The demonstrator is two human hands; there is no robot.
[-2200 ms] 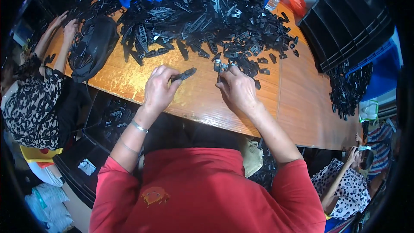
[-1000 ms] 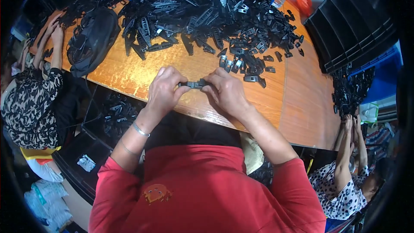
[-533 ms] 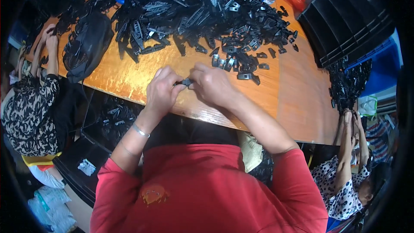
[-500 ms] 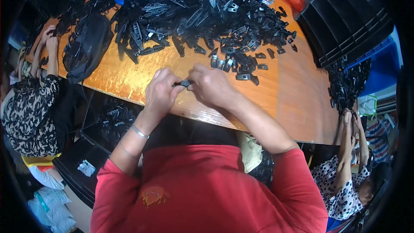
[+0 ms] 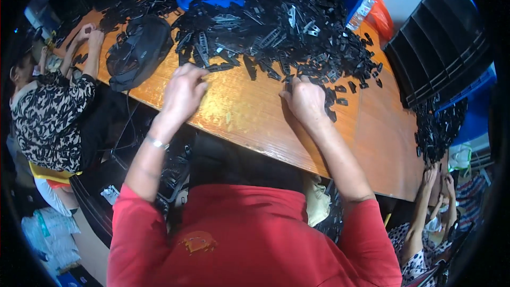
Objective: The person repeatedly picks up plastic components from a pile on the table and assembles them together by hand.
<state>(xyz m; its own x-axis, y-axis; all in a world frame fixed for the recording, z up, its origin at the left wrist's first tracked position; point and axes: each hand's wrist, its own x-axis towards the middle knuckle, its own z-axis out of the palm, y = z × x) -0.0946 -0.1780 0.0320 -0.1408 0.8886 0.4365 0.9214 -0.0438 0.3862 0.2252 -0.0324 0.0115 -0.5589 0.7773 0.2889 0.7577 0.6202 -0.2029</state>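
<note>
Across the centre, a table [image 5: 244, 106] of glossy, wood-grained orange-brown, its surface scuffed and worn pale in patches. Toward 12 o'clock, a loose heap [image 5: 265, 24] of black moulded parts, hard and faintly shiny, some long and ladder-ribbed, others short and blocky. At 2 o'clock, a tilted black tray stack [image 5: 441, 42] with ridged sides. At 10, a soft black bag [image 5: 139, 53], slumped and creased. Also toward 10, closer in, the left hand [image 5: 183, 90], thumb and fingers parted, right by the end of a long tapered part [image 5: 220, 67] at 11; contact impossible to tell. Toward 2, near the centre, the right hand [image 5: 308, 98], fingers curled at the heap's near edge, any grip hidden. Compared with half a second earlier: hands now well apart, then together over a small dark piece near the table's front edge.
</note>
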